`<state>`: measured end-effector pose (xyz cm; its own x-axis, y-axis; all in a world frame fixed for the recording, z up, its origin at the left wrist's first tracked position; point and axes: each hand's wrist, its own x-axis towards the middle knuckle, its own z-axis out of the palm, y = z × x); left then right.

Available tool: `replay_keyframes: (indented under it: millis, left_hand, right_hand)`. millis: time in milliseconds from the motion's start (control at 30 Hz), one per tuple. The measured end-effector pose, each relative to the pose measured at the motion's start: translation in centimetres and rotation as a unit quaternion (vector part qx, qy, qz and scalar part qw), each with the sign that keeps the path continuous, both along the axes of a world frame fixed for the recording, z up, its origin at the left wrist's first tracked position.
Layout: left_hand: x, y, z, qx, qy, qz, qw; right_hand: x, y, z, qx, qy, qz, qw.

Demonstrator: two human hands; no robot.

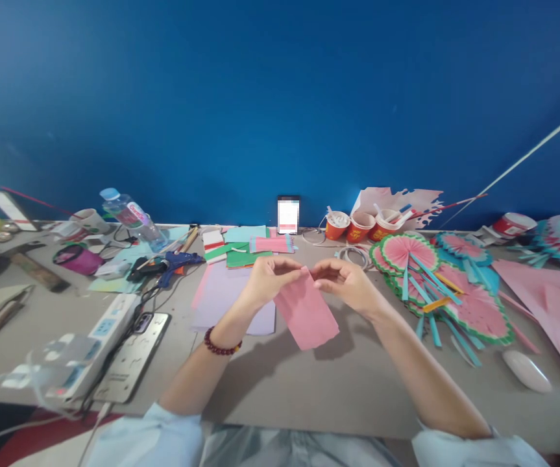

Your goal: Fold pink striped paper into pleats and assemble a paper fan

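Observation:
A sheet of pink paper [307, 314] hangs tilted above the table, its lower edge slightly uneven. My left hand [266, 279], with a dark red bead bracelet on the wrist, pinches its upper edge between thumb and fingers. At the upper right corner, the curled fingers of my right hand [345, 282] close on the same sheet; the exact contact is partly hidden. Under and behind my left hand lie lilac paper sheets [228, 301]. Just beyond are green paper pieces [243, 255] and a folded pink strip with blue edges [272, 244].
Watermelon-patterned paper fans [411, 253] and a white mouse [525, 371] lie right. Red paper cups [337, 226] and a lit phone [288, 215] stand by the blue wall. Left are a power strip [99, 344], another phone [133, 357], a blue glue gun [177, 261] and a bottle [133, 217].

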<state>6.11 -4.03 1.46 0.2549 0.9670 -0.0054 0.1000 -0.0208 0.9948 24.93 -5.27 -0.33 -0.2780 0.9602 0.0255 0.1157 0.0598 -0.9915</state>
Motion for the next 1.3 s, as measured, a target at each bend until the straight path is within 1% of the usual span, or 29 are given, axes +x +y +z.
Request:
replay_keyframes:
  millis: [67, 167, 367, 433, 567, 633, 700, 800, 900, 1000, 1133, 1300]
  left_hand:
    - [-0.1, 0.4, -0.2, -0.005, -0.008, 0.014, 1.000]
    - [-0.2, 0.7, -0.6, -0.016, -0.023, 0.028, 0.999]
    - [-0.2, 1.0, -1.0, -0.028, -0.050, 0.047, 0.997]
    - [-0.2, 1.1, -1.1, -0.022, -0.050, 0.039, 0.998]
    - [-0.2, 1.2, -1.4, -0.014, -0.027, -0.020, 0.999]
    - [-0.2, 1.4, -1.7, -0.009, -0.008, -0.029, 1.000]
    - [-0.1, 1.5, -2.0, 0.002, 0.005, -0.012, 1.000]
    - [-0.2, 1.9, -2.2, 0.011, -0.002, 0.030, 0.999]
    - [-0.7, 2.3, -2.1, -0.007, -0.022, 0.057, 0.998]
    - [-1.7, 2.8, -1.8, -0.024, -0.026, 0.063, 0.997]
    - [-2.6, 3.4, -1.6, -0.023, -0.017, 0.059, 0.998]
    - [-3.3, 3.9, -1.8, -0.037, -0.006, 0.040, 0.999]
  right_hand:
    - [0.1, 0.2, -0.1, -0.021, -0.035, 0.014, 0.999]
    - [0.1, 0.4, -0.4, -0.039, -0.076, 0.003, 0.996]
    - [0.1, 0.8, -0.8, -0.036, -0.069, -0.013, 0.997]
    - [0.0, 0.8, -0.8, -0.025, -0.071, -0.016, 0.997]
    - [-0.2, 0.7, -1.0, -0.006, -0.090, -0.015, 0.996]
    - [-0.3, 0.7, -1.2, -0.004, -0.098, -0.014, 0.995]
    - [-0.4, 0.7, -1.3, -0.008, -0.094, -0.011, 0.995]
    - [-0.1, 1.0, -1.5, -0.040, -0.094, 0.010, 0.995]
    - [0.6, 1.5, -1.5, -0.070, -0.114, 0.024, 0.991]
    - [1.5, 2.0, -1.4, -0.078, -0.124, 0.030, 0.989]
    - [2.5, 2.5, -1.3, -0.053, -0.131, 0.040, 0.989]
    - [2.9, 2.8, -1.4, -0.018, -0.153, 0.024, 0.988]
